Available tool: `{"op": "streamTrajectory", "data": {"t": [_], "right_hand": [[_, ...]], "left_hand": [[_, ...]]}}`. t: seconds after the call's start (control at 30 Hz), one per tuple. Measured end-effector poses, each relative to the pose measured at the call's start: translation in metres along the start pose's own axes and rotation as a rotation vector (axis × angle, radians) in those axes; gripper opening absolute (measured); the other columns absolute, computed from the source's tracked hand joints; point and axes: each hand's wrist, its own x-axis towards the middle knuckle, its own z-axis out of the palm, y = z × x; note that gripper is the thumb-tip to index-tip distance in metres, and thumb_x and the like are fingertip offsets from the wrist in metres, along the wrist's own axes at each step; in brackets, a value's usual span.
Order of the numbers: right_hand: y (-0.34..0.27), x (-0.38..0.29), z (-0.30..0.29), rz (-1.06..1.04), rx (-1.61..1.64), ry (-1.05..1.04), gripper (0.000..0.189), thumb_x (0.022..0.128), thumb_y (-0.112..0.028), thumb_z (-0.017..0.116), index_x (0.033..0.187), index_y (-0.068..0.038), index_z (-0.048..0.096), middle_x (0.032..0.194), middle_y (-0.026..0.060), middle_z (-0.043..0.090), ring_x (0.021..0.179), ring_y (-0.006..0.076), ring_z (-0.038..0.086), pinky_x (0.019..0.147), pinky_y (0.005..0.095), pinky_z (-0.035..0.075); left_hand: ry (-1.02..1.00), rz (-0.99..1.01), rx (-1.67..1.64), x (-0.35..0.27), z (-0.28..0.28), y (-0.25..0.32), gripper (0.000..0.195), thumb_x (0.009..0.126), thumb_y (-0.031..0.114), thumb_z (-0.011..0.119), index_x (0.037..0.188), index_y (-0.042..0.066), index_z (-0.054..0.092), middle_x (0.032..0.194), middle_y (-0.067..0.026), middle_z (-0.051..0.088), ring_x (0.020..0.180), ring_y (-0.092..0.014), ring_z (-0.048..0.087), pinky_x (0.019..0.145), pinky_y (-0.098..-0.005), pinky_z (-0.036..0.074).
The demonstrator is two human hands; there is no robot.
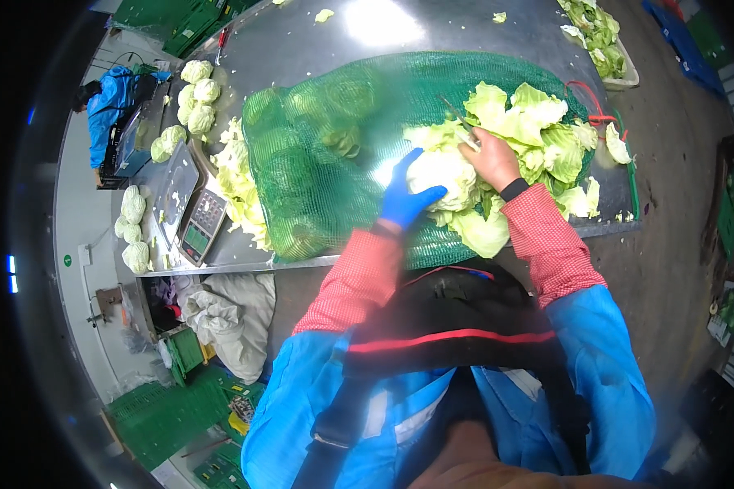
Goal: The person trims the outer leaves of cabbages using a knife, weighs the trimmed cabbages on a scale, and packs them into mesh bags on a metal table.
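Observation:
My left hand [407, 191], in a blue glove, grips the left side of a pale cabbage head [446, 177]. A knife [455, 113] with a light handle is in my bare right hand [492, 160], just above and right of that head. Its blade points up and to the left. Loose cabbage leaves [538, 122] lie spread around the head and to its right. Beneath them is a green mesh sack [404, 79], with several whole cabbages [287, 171] inside its left part.
A kitchen scale [199, 229] stands left on the metal table [269, 55]. Trimmed cabbages [202, 117] sit around it, and a leaf pile [238, 183] lies beside the sack. A white bin [629, 70] holds leaves at the upper right. A co-worker in blue [111, 104] is at far left.

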Motion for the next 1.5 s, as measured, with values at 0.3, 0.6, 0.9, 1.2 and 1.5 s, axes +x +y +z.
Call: {"op": "streamTrajectory", "data": {"t": [0.3,0.6,0.9,1.2,1.5], "right_hand": [[-0.011,-0.016,-0.035,0.135,0.400,-0.212,0.066,0.083,-0.050,0.058,0.123,0.000,0.042,0.087,0.0140,0.064,0.073,0.0274,0.063,0.066,0.0379,0.049],[0.006,-0.048,-0.037,0.246,0.766,-0.195,0.034,0.074,-0.008,0.058,0.107,-0.010,0.052,0.067,0.0015,0.054,0.043,0.0102,0.046,0.039,0.0244,0.037],[-0.007,-0.036,-0.072,0.228,0.881,-0.421,0.059,0.091,-0.052,0.047,0.133,-0.011,0.040,0.083,0.0032,0.054,0.048,0.0085,0.045,0.043,0.0232,0.038],[0.006,-0.071,0.003,-0.139,0.388,-0.196,0.054,0.084,-0.038,0.060,0.128,-0.010,0.048,0.112,0.0224,0.056,0.096,0.0326,0.059,0.082,0.0406,0.045],[-0.007,-0.080,-0.021,-0.419,-0.240,0.100,0.011,0.086,-0.022,0.054,0.085,-0.011,0.052,0.068,0.0095,0.055,0.047,0.0285,0.057,0.041,0.0371,0.046]], "left_hand": [[0.075,0.142,-0.195,0.013,0.005,0.043,0.083,0.067,0.015,0.079,0.136,0.003,0.035,0.132,-0.0118,0.043,0.118,-0.023,0.046,0.099,-0.0364,0.040],[0.112,0.163,-0.205,0.015,0.013,0.037,0.072,0.077,0.021,0.073,0.137,0.008,0.035,0.133,-0.0141,0.042,0.121,-0.026,0.044,0.100,-0.0384,0.039],[-0.354,-0.119,-0.518,0.022,0.014,0.067,0.067,0.090,0.059,0.035,0.139,0.013,0.034,0.141,-0.0106,0.039,0.128,-0.029,0.039,0.104,-0.0496,0.034],[0.048,-0.277,0.117,0.011,-0.007,0.015,0.079,0.074,0.036,0.074,0.136,0.006,0.036,0.125,-0.0152,0.049,0.116,-0.024,0.048,0.097,-0.0358,0.040],[0.200,-0.116,0.515,0.006,0.016,-0.002,0.111,0.052,0.042,0.086,0.138,0.000,0.030,0.127,-0.0234,0.047,0.115,-0.033,0.049,0.096,-0.0396,0.042]]}}
